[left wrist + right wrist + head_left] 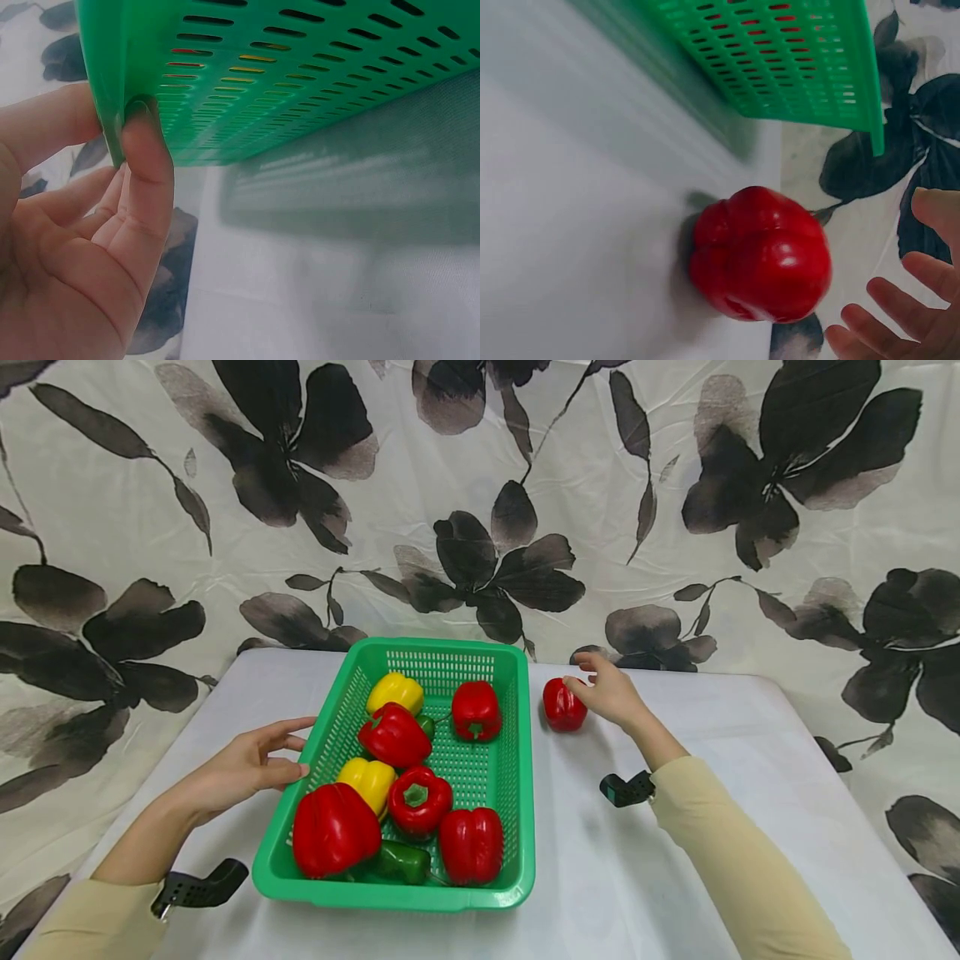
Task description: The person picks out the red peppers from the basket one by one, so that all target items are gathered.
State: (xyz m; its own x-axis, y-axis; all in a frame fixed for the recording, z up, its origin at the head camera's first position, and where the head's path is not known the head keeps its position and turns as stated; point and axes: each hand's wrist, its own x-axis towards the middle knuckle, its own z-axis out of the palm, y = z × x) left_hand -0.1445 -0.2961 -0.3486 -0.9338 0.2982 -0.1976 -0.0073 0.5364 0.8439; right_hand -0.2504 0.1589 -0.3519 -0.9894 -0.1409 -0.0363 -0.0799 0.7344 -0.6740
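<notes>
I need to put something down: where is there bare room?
The white table is bare between the green basket and right sleeve, nearer than the lone red pepper, and right of that sleeve. Inside the basket, a small gap separates the two rightmost red peppers; its near left is crowded with peppers.

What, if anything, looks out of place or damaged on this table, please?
One red pepper lies on the white table, right of the green basket; it looks odd as the only one outside, while the other peppers sit inside. Nothing else stands out: no spill or damage is visible.
</notes>
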